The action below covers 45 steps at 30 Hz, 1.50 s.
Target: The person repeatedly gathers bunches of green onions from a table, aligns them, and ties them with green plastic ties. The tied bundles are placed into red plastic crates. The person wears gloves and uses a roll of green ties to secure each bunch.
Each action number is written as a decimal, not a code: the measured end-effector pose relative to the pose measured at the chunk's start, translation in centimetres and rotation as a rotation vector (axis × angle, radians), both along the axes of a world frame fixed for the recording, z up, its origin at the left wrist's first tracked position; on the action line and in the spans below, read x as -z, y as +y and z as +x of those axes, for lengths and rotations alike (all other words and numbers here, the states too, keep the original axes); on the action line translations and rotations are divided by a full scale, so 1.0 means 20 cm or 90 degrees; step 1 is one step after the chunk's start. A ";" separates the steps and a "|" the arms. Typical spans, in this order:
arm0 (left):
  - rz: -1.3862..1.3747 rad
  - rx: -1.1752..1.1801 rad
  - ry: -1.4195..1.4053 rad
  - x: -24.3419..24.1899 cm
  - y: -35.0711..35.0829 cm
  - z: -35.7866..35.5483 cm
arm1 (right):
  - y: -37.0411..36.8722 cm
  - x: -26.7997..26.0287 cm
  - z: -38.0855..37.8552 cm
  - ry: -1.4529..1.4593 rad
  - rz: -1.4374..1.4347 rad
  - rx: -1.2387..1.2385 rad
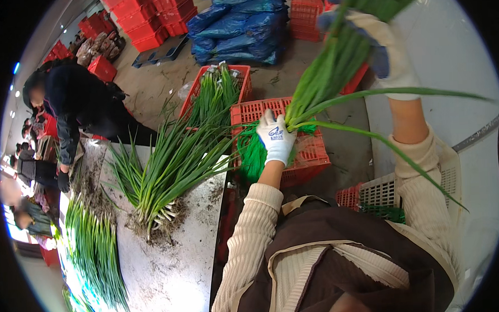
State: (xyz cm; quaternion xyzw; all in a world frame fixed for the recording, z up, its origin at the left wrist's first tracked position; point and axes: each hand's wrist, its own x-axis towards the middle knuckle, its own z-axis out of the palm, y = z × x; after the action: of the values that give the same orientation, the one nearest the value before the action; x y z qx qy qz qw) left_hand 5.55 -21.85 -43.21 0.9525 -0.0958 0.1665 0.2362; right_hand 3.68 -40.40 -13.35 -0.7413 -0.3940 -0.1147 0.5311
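Observation:
My left hand (275, 135), in a white work glove with blue printing, grips the lower end of a bunch of green onions (327, 75). The bunch slants up and to the right. Higher up, my right hand (383, 44), gloved in white and blue and slightly blurred, is closed around the leaves. Two loose leaves stick out to the right, below the rest of the bunch. Beneath my left hand stands an upturned-looking red plastic crate (307, 152), with green netting or ties (249, 154) lying on it. The bunch's root end is hidden behind my left hand.
To the left, a soil-strewn metal table (167, 274) bears a loose pile of green onions (163, 171) and a neat row (93, 240). A co-worker (86, 99) leans over its far end. Beyond are a crate of bunches (216, 91) and stacked blue sacks (241, 28).

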 end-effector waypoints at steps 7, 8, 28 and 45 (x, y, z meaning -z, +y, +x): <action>-0.154 -0.029 0.044 0.11 0.07 0.01 | 0.35 0.17 0.18 -0.013 0.020 -0.061; -0.229 0.017 0.058 0.14 0.08 0.03 | 0.39 0.26 0.21 0.180 0.109 -0.032; -0.847 0.311 0.304 -0.32 0.13 0.09 | -0.07 1.11 0.12 0.598 0.148 0.110; -0.589 0.153 0.066 -0.05 0.06 0.17 | 0.46 1.10 0.40 0.274 0.063 -0.001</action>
State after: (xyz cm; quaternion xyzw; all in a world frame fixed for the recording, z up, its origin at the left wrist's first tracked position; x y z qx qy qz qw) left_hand 8.98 -20.73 -42.14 0.7367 -0.1095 0.1151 0.6573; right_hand 11.59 -31.29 -35.37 -0.7215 -0.2661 0.0275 0.6387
